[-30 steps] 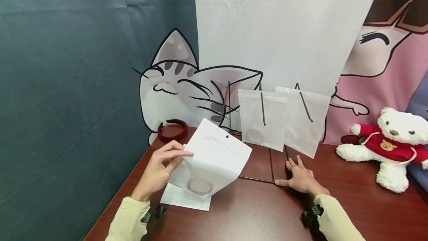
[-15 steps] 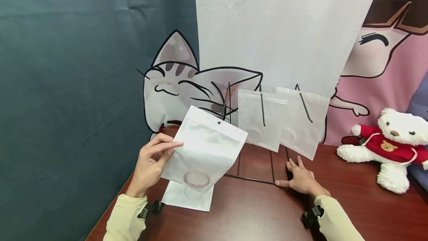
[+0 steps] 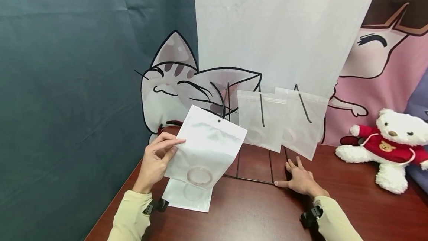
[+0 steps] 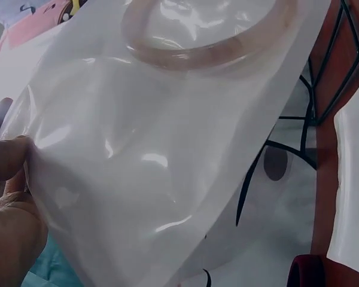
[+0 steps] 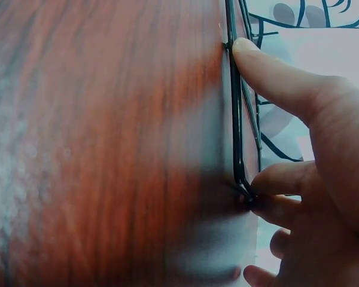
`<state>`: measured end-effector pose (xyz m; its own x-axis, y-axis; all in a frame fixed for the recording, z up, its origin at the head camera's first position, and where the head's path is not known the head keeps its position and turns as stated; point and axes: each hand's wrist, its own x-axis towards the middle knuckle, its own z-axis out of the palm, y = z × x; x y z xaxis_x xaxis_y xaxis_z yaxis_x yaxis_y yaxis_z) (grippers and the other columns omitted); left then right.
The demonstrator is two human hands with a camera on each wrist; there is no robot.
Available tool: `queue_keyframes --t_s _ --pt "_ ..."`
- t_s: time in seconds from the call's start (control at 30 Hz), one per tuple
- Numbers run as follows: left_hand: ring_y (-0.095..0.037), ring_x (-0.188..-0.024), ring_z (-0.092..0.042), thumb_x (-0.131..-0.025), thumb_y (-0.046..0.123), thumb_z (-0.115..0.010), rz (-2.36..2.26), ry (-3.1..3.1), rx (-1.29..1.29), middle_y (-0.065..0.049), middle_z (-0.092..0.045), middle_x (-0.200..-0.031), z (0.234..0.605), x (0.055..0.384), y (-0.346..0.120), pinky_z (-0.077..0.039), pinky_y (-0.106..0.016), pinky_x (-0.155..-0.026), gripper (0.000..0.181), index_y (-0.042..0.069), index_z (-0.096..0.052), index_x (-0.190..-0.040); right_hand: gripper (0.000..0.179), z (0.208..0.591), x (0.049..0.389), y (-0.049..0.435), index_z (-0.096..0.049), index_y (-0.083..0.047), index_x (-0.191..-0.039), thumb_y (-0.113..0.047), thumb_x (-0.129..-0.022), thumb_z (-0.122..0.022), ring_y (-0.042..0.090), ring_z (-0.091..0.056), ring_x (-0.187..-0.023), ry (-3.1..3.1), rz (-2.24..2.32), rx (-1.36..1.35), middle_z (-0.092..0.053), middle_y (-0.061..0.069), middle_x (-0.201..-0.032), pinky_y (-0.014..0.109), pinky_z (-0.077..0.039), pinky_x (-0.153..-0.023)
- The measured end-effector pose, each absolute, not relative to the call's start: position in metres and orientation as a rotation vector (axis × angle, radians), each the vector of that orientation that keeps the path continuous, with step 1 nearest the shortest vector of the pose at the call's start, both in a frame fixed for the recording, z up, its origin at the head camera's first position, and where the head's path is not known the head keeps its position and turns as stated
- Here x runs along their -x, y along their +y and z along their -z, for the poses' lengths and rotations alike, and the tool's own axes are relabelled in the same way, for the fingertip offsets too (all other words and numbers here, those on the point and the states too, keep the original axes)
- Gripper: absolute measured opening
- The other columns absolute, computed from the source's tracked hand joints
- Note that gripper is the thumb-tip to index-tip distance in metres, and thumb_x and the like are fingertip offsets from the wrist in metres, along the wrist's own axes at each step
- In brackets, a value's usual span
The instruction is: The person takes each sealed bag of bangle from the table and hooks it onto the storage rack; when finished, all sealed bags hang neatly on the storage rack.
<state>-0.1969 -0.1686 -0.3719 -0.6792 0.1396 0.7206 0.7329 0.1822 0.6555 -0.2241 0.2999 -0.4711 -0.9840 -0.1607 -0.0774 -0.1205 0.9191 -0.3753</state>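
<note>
My left hand [image 3: 155, 166] pinches the left edge of a white zip bag [image 3: 214, 142] between thumb and fingers. The bag is tilted, its punched hole near the top edge, close in front of the rack's left hook [image 3: 224, 101]. A pinkish bangle [image 4: 191, 58] shows through its clear side in the left wrist view. Spread over the front right corner of the black wire rack's base [image 3: 255, 180] is my right hand [image 3: 301, 179]; its thumb presses the front wire [image 5: 236, 107] and its fingers touch near the corner in the right wrist view.
Two similar bags, one [image 3: 260, 118] on the middle hook and one [image 3: 302, 125] on the right hook, hang from the rack. Another bag [image 3: 200, 203] lies on the table under the held one. A dark red headband [image 3: 160, 128] sits behind my left hand; a white teddy bear [image 3: 389, 146] sits far right.
My left hand has raised the bag slightly and moved it a little left, then held it nearly still. The right hand stays on the rack base.
</note>
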Motion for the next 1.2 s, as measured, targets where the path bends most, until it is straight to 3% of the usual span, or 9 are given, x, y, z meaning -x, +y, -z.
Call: queue_keyframes --t_s 0.47,0.77,1.0,1.2 --pt "-0.015 -0.092 -0.058 -0.091 -0.021 -0.061 1.562 -1.954 0.785 -0.006 -0.066 -0.109 0.384 0.207 -0.160 -0.048 -0.018 -0.070 0.036 -0.002 -0.078 -0.117 0.111 0.474 0.223 0.300 -0.040 0.018 -0.152 -0.056 -0.082 -0.085 0.061 -0.007 -0.156 2.969 0.570 0.206 -0.029 0.038 -0.164 0.078 -0.036 -0.100" --pt "-0.014 -0.089 -0.057 -0.092 -0.022 -0.061 1.576 -1.894 0.718 -0.012 -0.066 -0.109 0.392 0.223 -0.144 -0.046 -0.017 -0.068 0.037 -0.002 -0.078 -0.119 0.111 0.472 0.223 0.299 -0.040 0.017 -0.152 -0.056 -0.083 -0.084 0.059 -0.005 -0.157 2.967 0.576 0.200 -0.028 0.038 -0.165 0.076 -0.036 -0.099" --pt "-0.011 -0.100 -0.062 -0.093 -0.022 -0.059 1.639 -1.866 0.659 -0.015 -0.064 -0.110 0.393 0.235 -0.128 -0.049 -0.013 -0.078 0.038 -0.002 -0.078 -0.119 0.111 0.472 0.223 0.299 -0.040 0.017 -0.152 -0.057 -0.083 -0.084 0.059 -0.005 -0.157 2.969 0.574 0.199 -0.028 0.038 -0.165 0.077 -0.035 -0.101" --pt "-0.009 -0.093 -0.062 -0.093 -0.022 -0.058 1.667 -1.829 0.631 -0.018 -0.062 -0.108 0.394 0.251 -0.116 -0.048 -0.012 -0.074 0.037 -0.004 -0.077 -0.119 0.111 0.472 0.223 0.299 -0.039 0.018 -0.152 -0.057 -0.083 -0.084 0.060 -0.004 -0.157 2.964 0.573 0.199 -0.028 0.038 -0.165 0.076 -0.035 -0.100"
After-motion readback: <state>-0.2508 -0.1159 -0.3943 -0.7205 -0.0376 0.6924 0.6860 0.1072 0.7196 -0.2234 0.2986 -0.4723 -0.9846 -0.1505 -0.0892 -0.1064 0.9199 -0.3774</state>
